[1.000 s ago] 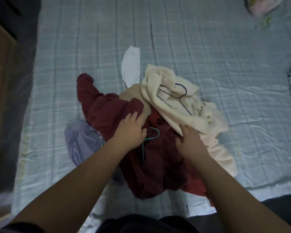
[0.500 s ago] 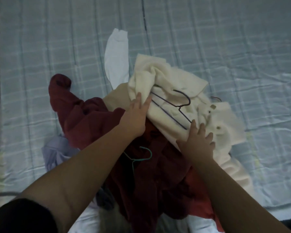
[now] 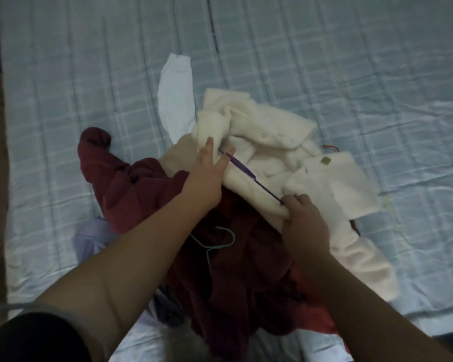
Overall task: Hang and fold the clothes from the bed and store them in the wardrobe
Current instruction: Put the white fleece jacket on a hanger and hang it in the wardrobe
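Both hands work at the top of the clothes pile on the bed (image 3: pixel 377 74), and how they are set suggests a hanger being freed from, or fed into, one garment. The left hand (image 3: pixel 207 176) lies with its fingers straight and spread on the cream jacket (image 3: pixel 272 142), flattening the fleece. The thin purple hanger (image 3: pixel 249 173) runs out from between those fingers, though in the dim view I cannot tell whether they nip the wire or merely straddle it. The right hand (image 3: pixel 304 220) has its fingers curled round a fold of the jacket's near edge, just where the hanger's other end vanishes. One hand pins, the other pulls, which would keep the soft cloth from dragging along with the wire. Under both wrists lies the maroon garment (image 3: pixel 131 189), and a teal hanger (image 3: pixel 220 244) rests on it between the forearms, likely waiting its turn. Beyond the left hand's fingertips a white sleeve (image 3: pixel 175 100) sticks out from under the pile, and a lavender garment (image 3: pixel 89 239) shows just outside the left forearm. Nothing here is hung or folded yet — the task looks barely begun.
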